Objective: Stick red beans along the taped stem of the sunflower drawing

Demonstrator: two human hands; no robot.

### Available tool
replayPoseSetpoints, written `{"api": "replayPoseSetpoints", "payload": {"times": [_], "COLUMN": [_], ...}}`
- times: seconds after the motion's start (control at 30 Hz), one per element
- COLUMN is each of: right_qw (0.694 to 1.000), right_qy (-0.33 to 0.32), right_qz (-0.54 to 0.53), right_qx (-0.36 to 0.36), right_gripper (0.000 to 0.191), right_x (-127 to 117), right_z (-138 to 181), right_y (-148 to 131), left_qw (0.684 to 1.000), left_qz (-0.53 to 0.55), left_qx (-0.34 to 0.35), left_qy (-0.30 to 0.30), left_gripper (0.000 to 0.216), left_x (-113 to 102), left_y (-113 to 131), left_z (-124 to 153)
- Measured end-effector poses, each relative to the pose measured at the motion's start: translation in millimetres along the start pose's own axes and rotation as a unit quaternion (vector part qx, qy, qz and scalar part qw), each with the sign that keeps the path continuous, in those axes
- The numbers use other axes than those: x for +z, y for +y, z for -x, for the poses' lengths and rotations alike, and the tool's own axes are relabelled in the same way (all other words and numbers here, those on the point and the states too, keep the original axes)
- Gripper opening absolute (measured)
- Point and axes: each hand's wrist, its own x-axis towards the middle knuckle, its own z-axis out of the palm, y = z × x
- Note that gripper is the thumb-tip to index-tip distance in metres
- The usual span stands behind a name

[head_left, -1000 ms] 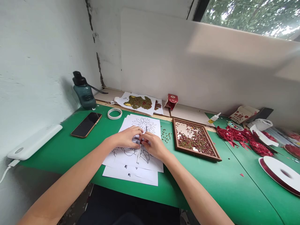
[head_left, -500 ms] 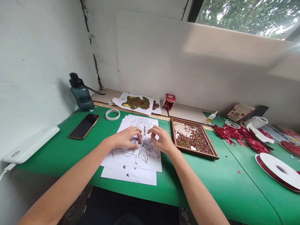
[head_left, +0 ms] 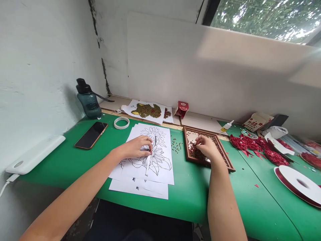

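Printed with line-drawn flowers, a white sheet [head_left: 160, 175] lies on top of several papers. My left hand [head_left: 140, 146] rests on it, thumb and fingertips curled close together at the middle of the larger flower. Small dark red beans [head_left: 150, 151] show at those fingertips; whether they are gripped or lie on the paper is hard to see. To the right, my right hand [head_left: 206, 146] reaches over a brown-framed tray [head_left: 187, 147] of red and green beans [head_left: 194, 152]. Its fingers are pinched together, and what is between them is too small to make out.
Loose beans [head_left: 177, 145] lie between paper and tray. A phone [head_left: 91, 135], tape roll [head_left: 121, 123] and water bottle [head_left: 88, 102] stand left. Behind are a bean-covered picture [head_left: 147, 111] and a glue bottle [head_left: 227, 126]. Red ribbon rosettes [head_left: 250, 143] and a ribbon spool [head_left: 301, 182] lie right.
My right hand has moved right, from above the flower drawing to the bean tray. My left hand stays at the flower's middle, with its fingertips drawn closer together.
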Motion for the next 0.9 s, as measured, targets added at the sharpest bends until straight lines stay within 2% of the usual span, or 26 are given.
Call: {"api": "replayPoseSetpoints", "payload": {"times": [0.47, 0.9], "right_qw": [0.997, 0.996], "right_qy": [-0.012, -0.022], "right_qz": [0.069, 0.080], "right_qx": [0.013, 0.029], "right_gripper": [0.011, 0.008], "right_x": [4.3, 3.2], "right_z": [1.3, 4.7], "right_y": [-13.8, -23.9], "left_qw": [0.999, 0.996], "left_qz": [-0.014, -0.051], "left_qx": [0.024, 0.052], "left_qy": [0.030, 0.043], "left_gripper": [0.015, 0.020], "left_x": [4.5, 4.8], "left_y": [-3.9, -8.6], "left_z": [-2.1, -4.7]}}
